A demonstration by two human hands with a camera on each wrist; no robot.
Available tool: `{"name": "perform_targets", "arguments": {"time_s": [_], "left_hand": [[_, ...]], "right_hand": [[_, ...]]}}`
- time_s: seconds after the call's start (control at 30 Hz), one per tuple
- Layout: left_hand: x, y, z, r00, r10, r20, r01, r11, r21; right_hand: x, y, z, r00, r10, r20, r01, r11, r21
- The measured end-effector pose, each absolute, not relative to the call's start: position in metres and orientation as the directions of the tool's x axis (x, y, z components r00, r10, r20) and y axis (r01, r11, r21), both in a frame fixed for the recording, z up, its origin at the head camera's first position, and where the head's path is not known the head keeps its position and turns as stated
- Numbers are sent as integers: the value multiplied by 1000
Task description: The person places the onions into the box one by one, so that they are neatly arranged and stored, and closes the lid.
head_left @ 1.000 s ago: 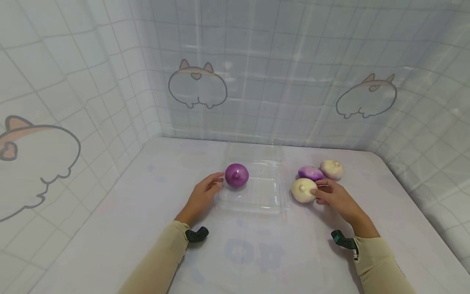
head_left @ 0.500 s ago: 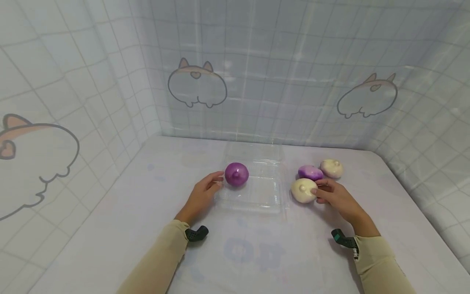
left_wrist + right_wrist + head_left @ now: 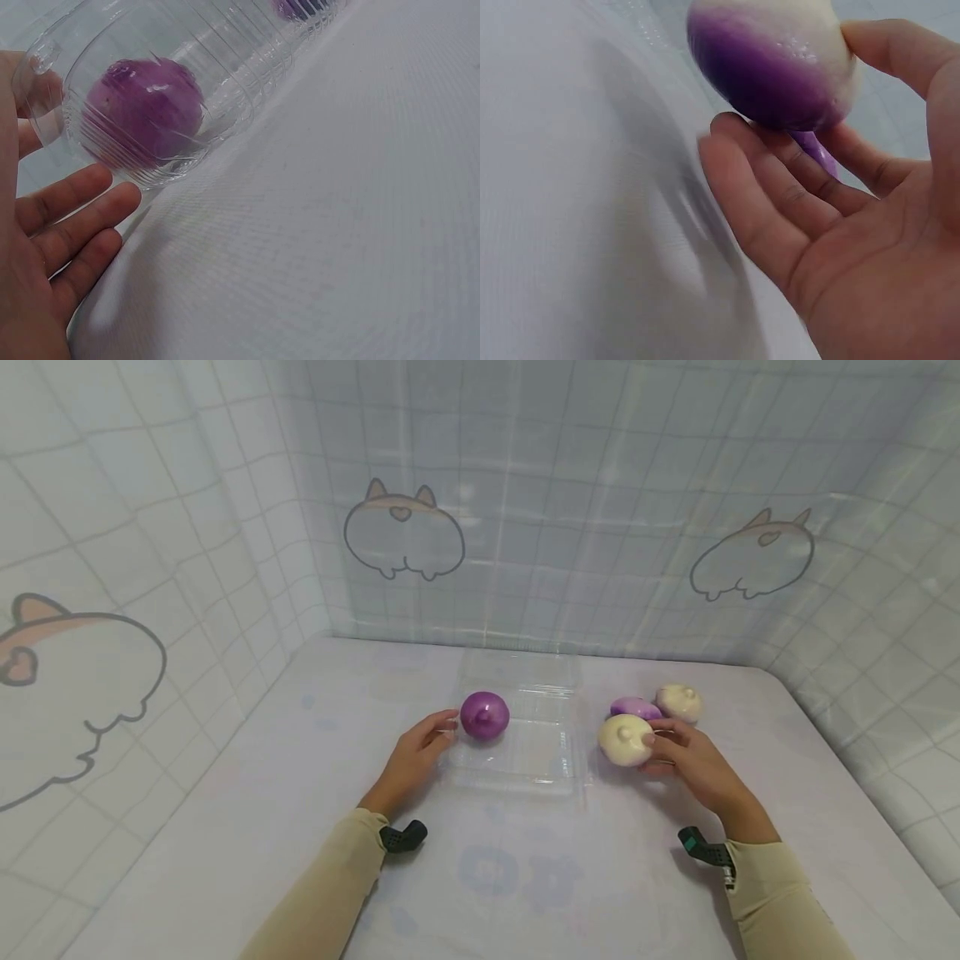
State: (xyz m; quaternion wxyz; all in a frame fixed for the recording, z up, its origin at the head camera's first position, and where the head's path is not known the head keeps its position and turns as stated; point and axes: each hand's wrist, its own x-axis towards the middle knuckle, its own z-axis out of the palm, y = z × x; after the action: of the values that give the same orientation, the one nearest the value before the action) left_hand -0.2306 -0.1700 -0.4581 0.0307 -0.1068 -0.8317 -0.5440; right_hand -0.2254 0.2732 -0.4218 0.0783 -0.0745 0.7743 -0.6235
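Observation:
My right hand (image 3: 690, 760) pinches a turnip (image 3: 625, 740) between thumb and fingers, held just off the table. Its white, nubbed end shows in the head view; the right wrist view shows its purple side (image 3: 757, 67). To the left, a clear plastic box (image 3: 517, 785) lies with its lid spread open toward the back. A purple turnip (image 3: 484, 717) sits inside at its left. At the box's left edge, my left hand (image 3: 416, 756) rests with loosely extended fingers. Some of its fingers show through the plastic in the left wrist view.
Behind the held turnip lie a purple-and-white turnip (image 3: 636, 707), partly hidden, and a white one (image 3: 679, 702). A pale cloth covers the table (image 3: 525, 893). A tiled-print curtain (image 3: 577, 527) encloses the back and sides.
My right hand has raised the turnip slightly off the table and toward the back, so it covers more of the purple-and-white one. My left hand and the box stay in place.

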Motion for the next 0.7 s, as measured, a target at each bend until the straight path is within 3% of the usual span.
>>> {"name": "perform_targets", "arguments": {"time_s": [0.7], "left_hand": [[-235, -171, -463, -975, 151, 166, 213, 390, 896]], "right_hand": [[-226, 264, -420, -977, -208, -40, 65, -112, -992]]}}
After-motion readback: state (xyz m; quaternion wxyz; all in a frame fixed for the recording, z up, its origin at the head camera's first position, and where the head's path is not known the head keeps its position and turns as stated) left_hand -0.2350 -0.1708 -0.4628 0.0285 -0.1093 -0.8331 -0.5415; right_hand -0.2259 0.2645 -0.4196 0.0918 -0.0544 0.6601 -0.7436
